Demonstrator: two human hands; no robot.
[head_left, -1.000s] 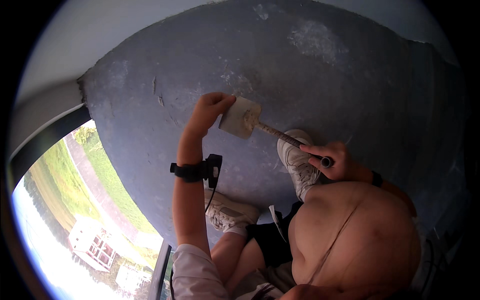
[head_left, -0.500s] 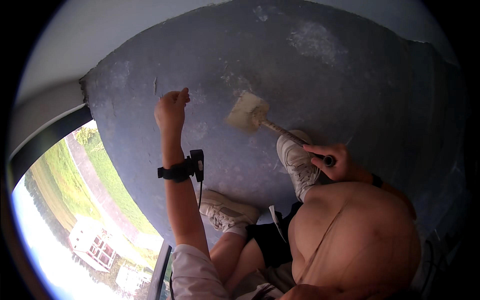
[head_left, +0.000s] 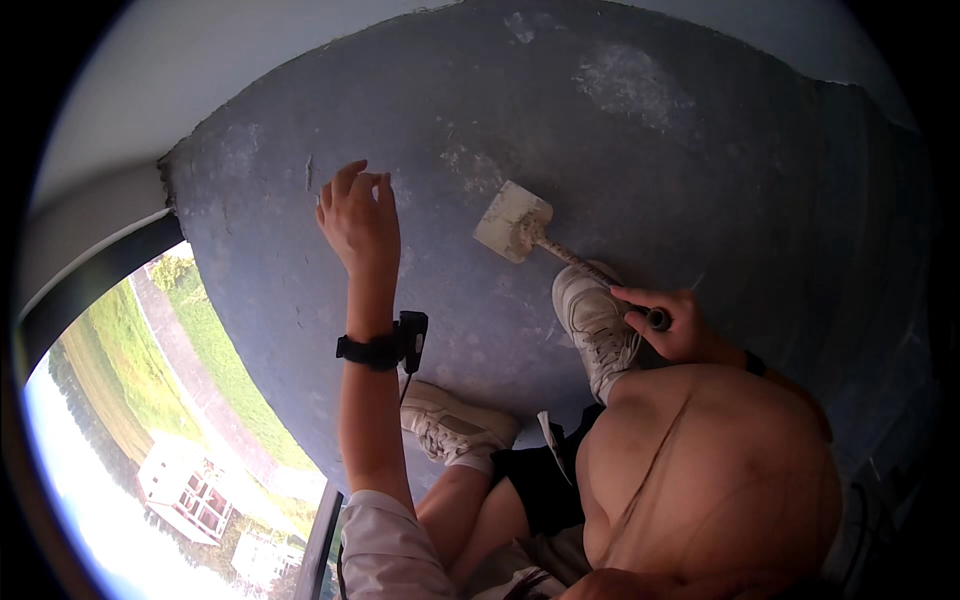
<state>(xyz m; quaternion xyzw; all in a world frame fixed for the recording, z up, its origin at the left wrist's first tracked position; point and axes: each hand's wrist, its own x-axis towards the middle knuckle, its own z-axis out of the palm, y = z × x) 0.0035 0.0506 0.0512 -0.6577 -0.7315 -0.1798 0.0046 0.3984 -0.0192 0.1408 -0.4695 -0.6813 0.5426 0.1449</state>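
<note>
In the head view a long-handled scraper (head_left: 513, 220) has a flat, pale, square blade with crusted residue at its neck and a dark rod handle. My right hand (head_left: 665, 322) grips the handle near its end, above my white sneaker (head_left: 595, 325). The blade is over the grey floor (head_left: 480, 110); whether it touches it, I cannot tell. My left hand (head_left: 355, 220) is raised to the left of the blade, fingers loosely curled but apart and holding nothing. A black strap with a small dark device (head_left: 385, 345) is on my left wrist.
My legs and second sneaker (head_left: 450, 420) are below. A pale wall (head_left: 110, 120) borders the floor's far edge. At the left, a window with a dark frame (head_left: 70, 265) shows grass, a path and buildings outside. Black cables lie at the lower right.
My left hand has let go of the blade's edge, moved left and turned, its fingers now raised. The scraper's blade has shifted right. My right hand still grips the handle.
</note>
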